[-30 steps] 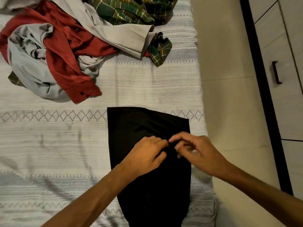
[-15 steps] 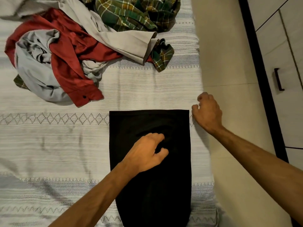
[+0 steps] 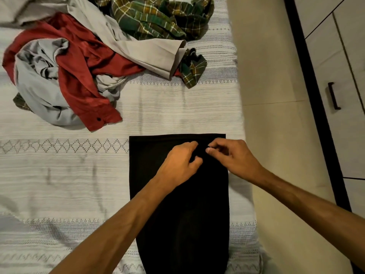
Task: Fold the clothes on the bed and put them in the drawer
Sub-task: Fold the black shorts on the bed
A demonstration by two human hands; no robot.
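The black garment (image 3: 178, 204) lay flat on the bed (image 3: 59, 184), near its right edge, its far edge straight and its near end running out of the bottom of the view. Your left hand (image 3: 178, 165) rested on the upper part of the cloth with fingers curled, the thumb and forefinger appearing to nip a small pucker of fabric; your right hand (image 3: 230, 157) met it from the other side, fingertips bunched and seemingly pinching the same spot, though dark cloth against dark cloth made the exact hold hard to confirm. The step in hand was judged to be dressing the surface before the next fold. To do it well, you needed to lift only the top layer, draw the pucker outward toward the side edges, and keep the far edge square so the following fold would land true. Beyond the garment, well apart from it, the unfolded heap waited: a red shirt (image 3: 83, 76), a grey garment (image 3: 37, 89), a beige piece (image 3: 142, 50) and a green plaid shirt (image 3: 158, 18). A drawer front with a dark handle (image 3: 333, 95) stood across the floor at right. No brand, label or legible writing showed on any item.
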